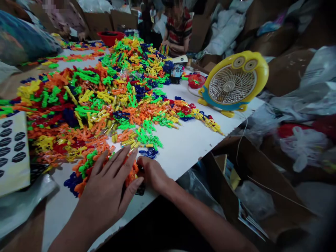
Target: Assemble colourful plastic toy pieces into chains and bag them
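My left hand (107,185) lies palm down with its fingers stretched out over a small cluster of plastic pieces (90,159) in orange, green, red and dark blue. Facing it, my right hand (154,174) rests at the table's near edge, its fingers curled inward and partly hidden. A dark object (141,190) shows between the two hands; its kind is unclear. Just beyond my fingertips lie yellow pieces with clear tips (131,143) and a dark blue piece (148,152). A large heap of similar bright pieces (105,94) covers the table behind.
A yellow fan (228,85) stands at the right on the white tabletop (181,143), near a red basket (196,81). A sticker sheet (14,154) lies left. Below the right edge is an open carton (262,175). Two people (178,29) sit across.
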The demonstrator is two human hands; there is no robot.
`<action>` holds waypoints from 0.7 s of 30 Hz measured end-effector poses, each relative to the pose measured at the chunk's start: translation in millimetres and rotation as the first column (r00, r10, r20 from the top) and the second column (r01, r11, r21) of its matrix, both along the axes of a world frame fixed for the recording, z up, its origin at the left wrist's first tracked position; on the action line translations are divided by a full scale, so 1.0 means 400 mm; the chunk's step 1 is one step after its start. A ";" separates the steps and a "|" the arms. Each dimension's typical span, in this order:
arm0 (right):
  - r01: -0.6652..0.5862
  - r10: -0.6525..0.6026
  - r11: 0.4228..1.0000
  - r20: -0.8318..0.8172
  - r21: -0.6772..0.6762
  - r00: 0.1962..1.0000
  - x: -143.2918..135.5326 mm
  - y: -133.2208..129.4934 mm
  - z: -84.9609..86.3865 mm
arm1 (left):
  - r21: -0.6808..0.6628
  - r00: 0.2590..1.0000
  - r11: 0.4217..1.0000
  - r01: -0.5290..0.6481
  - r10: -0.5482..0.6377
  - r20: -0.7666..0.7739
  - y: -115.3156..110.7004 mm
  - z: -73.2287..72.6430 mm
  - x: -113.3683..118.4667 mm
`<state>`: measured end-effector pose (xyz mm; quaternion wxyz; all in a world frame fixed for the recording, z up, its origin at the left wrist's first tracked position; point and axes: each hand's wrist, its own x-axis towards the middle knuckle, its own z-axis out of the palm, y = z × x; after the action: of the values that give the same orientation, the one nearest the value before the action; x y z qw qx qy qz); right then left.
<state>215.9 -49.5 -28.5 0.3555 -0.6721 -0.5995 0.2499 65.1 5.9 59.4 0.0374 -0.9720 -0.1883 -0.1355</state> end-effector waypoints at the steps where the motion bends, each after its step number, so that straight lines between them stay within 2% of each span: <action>1: -0.016 0.017 1.000 0.022 -0.019 1.000 -0.001 0.001 0.000 | -0.005 1.000 1.000 -0.025 0.025 0.002 0.001 -0.001 0.010; 5: -0.019 0.021 1.000 0.122 -0.019 0.992 -0.015 0.003 -0.015 | -0.059 0.998 0.996 -0.063 0.063 -0.007 0.009 -0.011 0.040; 8: -0.012 0.016 1.000 0.149 -0.027 0.989 -0.019 0.002 -0.024 | -0.081 0.998 0.995 -0.066 0.066 -0.002 0.015 -0.016 0.042; 11: -0.090 0.090 0.996 0.012 -0.024 0.996 0.029 0.000 -0.018 | -0.101 0.998 0.993 -0.060 0.062 0.018 0.022 -0.020 0.036; 12: -0.072 0.071 0.997 -0.049 -0.018 0.996 0.063 -0.003 -0.013 | -0.113 0.997 0.992 -0.063 0.067 0.029 0.024 -0.021 0.034; 13: -0.006 0.005 1.000 -0.099 -0.015 0.995 0.107 -0.007 -0.007 | -0.126 0.996 0.990 -0.070 0.075 0.041 0.025 -0.022 0.034; 14: 0.111 -0.112 0.994 -0.118 -0.017 0.987 0.158 -0.012 0.000 | -0.138 0.995 0.987 -0.078 0.086 0.053 0.026 -0.024 0.034; 16: 0.399 -0.400 0.917 -0.039 -0.021 0.916 0.268 -0.020 0.018 | -0.152 0.992 0.984 -0.093 0.105 0.074 0.025 -0.026 0.036; 17: 0.511 -0.510 0.860 0.077 0.001 0.857 0.318 -0.020 0.029 | -0.156 0.991 0.983 -0.095 0.109 0.080 0.024 -0.026 0.038; 19: 0.584 -0.570 0.811 0.244 0.019 0.784 0.394 -0.004 0.048 | -0.158 0.991 0.983 -0.095 0.109 0.081 0.021 -0.025 0.040; 21: 0.572 -0.545 0.820 0.309 0.005 0.779 0.426 0.032 0.059 | -0.158 0.992 0.983 -0.095 0.107 0.068 0.018 -0.020 0.041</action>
<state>386.3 -36.7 -4.9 0.2893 -0.8642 -0.4078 0.0560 81.5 13.3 51.6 -0.0384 -0.9553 -0.2488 -0.1553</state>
